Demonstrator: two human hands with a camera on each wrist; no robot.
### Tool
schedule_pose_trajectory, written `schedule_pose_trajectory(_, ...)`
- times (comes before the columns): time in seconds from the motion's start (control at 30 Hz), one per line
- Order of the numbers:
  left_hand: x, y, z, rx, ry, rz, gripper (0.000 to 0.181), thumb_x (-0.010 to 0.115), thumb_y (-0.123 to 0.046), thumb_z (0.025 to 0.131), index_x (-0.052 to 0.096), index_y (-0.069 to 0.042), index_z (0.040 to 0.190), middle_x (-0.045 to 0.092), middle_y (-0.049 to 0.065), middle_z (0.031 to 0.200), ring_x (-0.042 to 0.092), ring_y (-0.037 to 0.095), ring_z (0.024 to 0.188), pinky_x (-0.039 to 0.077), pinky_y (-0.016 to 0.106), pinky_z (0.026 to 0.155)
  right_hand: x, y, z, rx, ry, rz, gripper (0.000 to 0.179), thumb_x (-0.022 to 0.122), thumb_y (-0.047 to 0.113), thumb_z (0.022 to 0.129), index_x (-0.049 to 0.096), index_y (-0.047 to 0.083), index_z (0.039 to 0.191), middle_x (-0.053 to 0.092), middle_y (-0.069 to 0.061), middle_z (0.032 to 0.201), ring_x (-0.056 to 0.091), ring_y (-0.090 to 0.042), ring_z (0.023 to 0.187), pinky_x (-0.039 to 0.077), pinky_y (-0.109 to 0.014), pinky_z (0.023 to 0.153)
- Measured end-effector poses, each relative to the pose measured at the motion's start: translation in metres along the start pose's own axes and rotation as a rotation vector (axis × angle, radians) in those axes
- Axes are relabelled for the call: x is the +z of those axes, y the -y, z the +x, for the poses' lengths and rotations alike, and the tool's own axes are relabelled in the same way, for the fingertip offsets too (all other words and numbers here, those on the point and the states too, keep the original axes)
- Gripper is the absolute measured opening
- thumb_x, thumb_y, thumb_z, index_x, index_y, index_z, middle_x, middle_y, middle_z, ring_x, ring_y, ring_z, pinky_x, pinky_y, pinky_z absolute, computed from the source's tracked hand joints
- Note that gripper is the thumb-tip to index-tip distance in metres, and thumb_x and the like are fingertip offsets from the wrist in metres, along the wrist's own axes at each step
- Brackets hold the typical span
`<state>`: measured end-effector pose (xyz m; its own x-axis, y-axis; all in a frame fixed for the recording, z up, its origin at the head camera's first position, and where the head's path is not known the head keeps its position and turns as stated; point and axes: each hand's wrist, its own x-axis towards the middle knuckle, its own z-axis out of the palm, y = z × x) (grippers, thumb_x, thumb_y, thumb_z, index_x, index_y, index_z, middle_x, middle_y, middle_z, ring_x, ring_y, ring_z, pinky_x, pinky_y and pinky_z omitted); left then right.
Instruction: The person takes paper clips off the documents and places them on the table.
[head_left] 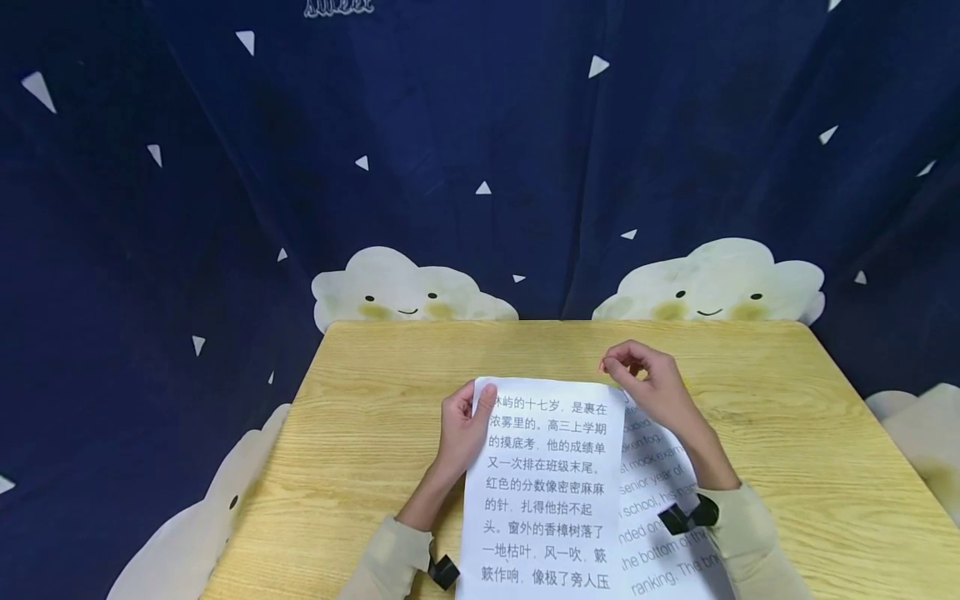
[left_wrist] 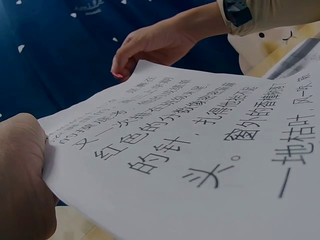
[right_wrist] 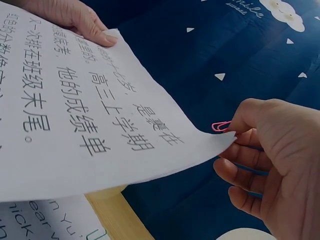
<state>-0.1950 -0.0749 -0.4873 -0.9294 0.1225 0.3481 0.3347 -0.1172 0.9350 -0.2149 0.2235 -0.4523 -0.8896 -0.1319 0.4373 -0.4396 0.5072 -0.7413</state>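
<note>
A small pink paper clip (right_wrist: 219, 127) sits between the right hand's (head_left: 652, 383) thumb and forefinger, pinched just beside the sheet's (head_left: 543, 500) far corner, at one o'clock from its middle if twelve is the far side of the table; I cannot tell whether clip and paper touch. That hand's other fingers are loosely bent. The sheet, printed with large Chinese characters, is raised and tilted, its corner near the clip curling a little. At ten o'clock the left hand (head_left: 461, 429) grips the other far corner, thumb flat on the print and the fingers behind it, partly hidden from me. Toward three o'clock, lower down, a second sheet (head_left: 645, 533) with English lines shows, partly under the right arm. Both arms come in from about six o'clock in pale sleeves (head_left: 753, 533). Beneath everything is a wooden table (head_left: 360, 417); at twelve hangs a navy curtain (head_left: 450, 108) with white triangles and smiling clouds (head_left: 405, 287).
</note>
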Motion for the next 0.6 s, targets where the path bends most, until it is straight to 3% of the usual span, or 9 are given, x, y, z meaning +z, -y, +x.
schedule_pose_trajectory(0.17, 0.000, -0.002, 0.000, -0.006, 0.000, 0.003, 0.021, 0.053, -0.007, 0.101, 0.065, 0.010, 0.103, 0.065, 0.028, 0.074, 0.063, 0.034, 0.052, 0.052, 0.030, 0.042, -0.005, 0.013, -0.001, 0.030, -0.010, -0.002, 0.006, 0.061, 0.006, 0.096, 0.067, 0.006, 0.094, 0.068, -0.009, 0.086, 0.055, -0.015, 0.070, 0.044, -0.021, 0.060)
schedule_pose_trajectory(0.4, -0.004, 0.028, 0.003, 0.003, -0.013, 0.005, 0.023, 0.055, -0.021, 0.101, 0.068, -0.002, 0.103, 0.067, 0.020, 0.073, 0.063, 0.022, 0.051, 0.051, 0.029, 0.040, -0.011, 0.030, -0.003, 0.047, -0.004, -0.006, 0.008, 0.059, 0.006, 0.097, 0.065, 0.002, 0.094, 0.067, -0.006, 0.085, 0.055, -0.019, 0.071, 0.044, -0.023, 0.061)
schedule_pose_trajectory(0.6, -0.003, 0.021, 0.003, -0.006, -0.007, 0.006, 0.022, 0.053, -0.012, 0.101, 0.067, 0.005, 0.104, 0.066, 0.024, 0.073, 0.063, 0.029, 0.051, 0.050, 0.028, 0.040, -0.014, 0.036, -0.005, 0.055, 0.004, -0.021, 0.008, 0.059, 0.005, 0.096, 0.065, 0.000, 0.094, 0.067, -0.010, 0.085, 0.056, -0.020, 0.071, 0.045, -0.023, 0.061)
